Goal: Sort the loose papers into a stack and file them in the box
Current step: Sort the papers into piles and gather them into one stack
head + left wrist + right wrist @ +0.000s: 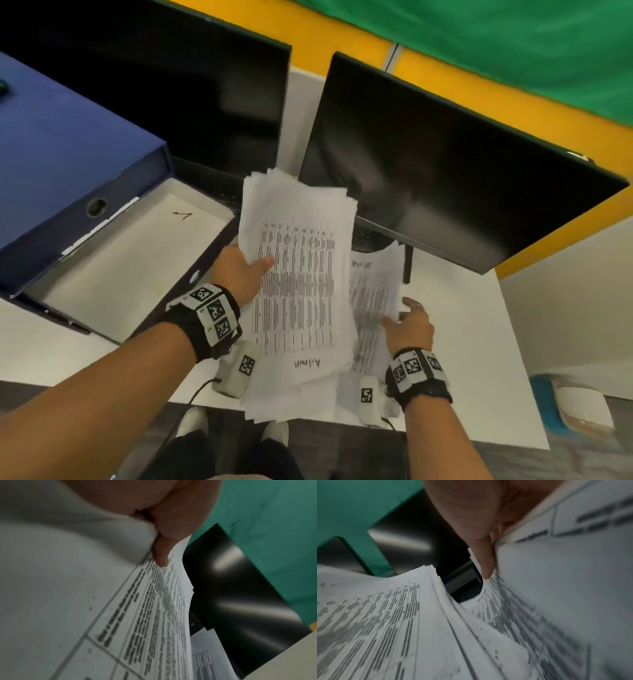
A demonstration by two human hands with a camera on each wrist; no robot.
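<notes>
Blue file box [68, 164] lies open on the desk [462, 342] at left, lid up; a white sheet [137, 253] lies flat inside. Left hand [239, 270] grips a thick paper stack [298, 284] above the desk, just right of the box, thumb on top. Right hand [409, 327] pinches a few more sheets [375, 294] beside the stack. Print is blurred and unreadable; fingers under the paper are hidden. Two dark monitors [445, 171] stand behind.
</notes>
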